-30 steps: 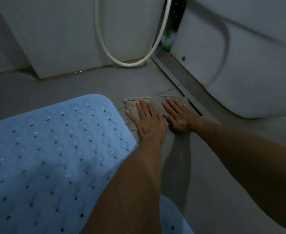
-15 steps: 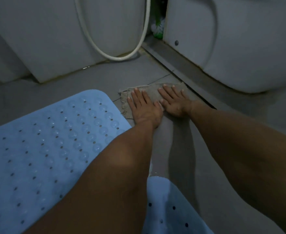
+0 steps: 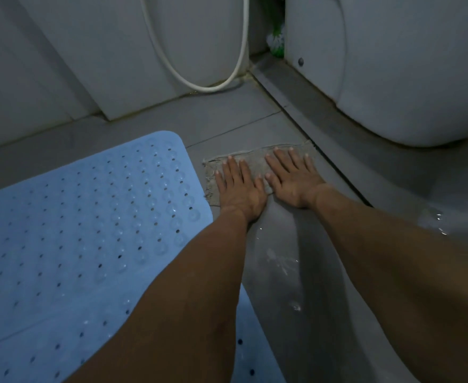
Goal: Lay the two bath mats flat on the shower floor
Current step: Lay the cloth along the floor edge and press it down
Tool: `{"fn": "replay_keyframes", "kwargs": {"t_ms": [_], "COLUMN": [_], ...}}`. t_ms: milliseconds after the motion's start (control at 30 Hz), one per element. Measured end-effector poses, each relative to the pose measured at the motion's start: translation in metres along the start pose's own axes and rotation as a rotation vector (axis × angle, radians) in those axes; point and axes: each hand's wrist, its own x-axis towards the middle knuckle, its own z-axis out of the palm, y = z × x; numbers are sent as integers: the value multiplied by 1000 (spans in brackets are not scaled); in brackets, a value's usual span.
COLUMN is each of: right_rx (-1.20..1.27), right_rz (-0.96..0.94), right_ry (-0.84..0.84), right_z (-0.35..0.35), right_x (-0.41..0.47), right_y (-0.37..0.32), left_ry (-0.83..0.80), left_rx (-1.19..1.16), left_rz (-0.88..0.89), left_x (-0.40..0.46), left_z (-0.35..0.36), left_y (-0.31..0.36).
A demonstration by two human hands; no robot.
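A light blue rubber bath mat [image 3: 75, 230] with holes and suction bumps lies flat on the grey tiled floor at the left. To its right a small grey-brown cloth [image 3: 257, 161] with frayed edges lies on the floor. My left hand [image 3: 238, 189] and my right hand [image 3: 293, 181] press flat on this cloth side by side, fingers straight and spread. My forearms hide the blue mat's near right part. A second strip of blue mat [image 3: 257, 363] shows at the bottom edge.
A white toilet base [image 3: 393, 78] stands at the right behind a metal floor channel [image 3: 310, 125]. A white hose [image 3: 213, 87] loops down the back wall. A green and white brush [image 3: 277, 42] stands in the corner. Wet patches [image 3: 282, 264] glisten on the floor.
Both hands stay flat on the cloth. The view has shifted slightly, and the hands have slid a little with the cloth toward the floor channel.
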Motion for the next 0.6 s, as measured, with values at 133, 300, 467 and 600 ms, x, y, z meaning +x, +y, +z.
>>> {"fn": "replay_keyframes", "kwargs": {"t_ms": [133, 300, 467, 600], "right_rx": [-1, -3, -15, -15], "right_rz": [-16, -37, -59, -55], "right_ry": [-3, -21, -42, -54], "right_z": [11, 22, 29, 33], "right_x": [-38, -88, -132, -155], "right_y": [9, 18, 27, 32], "left_ry": [-18, -49, -130, -169], "left_rx": [-21, -40, -70, -98], "left_rz": [-34, -78, -90, -78], "left_x": [-43, -97, -141, -158], "left_z": [9, 18, 22, 26], "left_y": [16, 36, 52, 59]}}
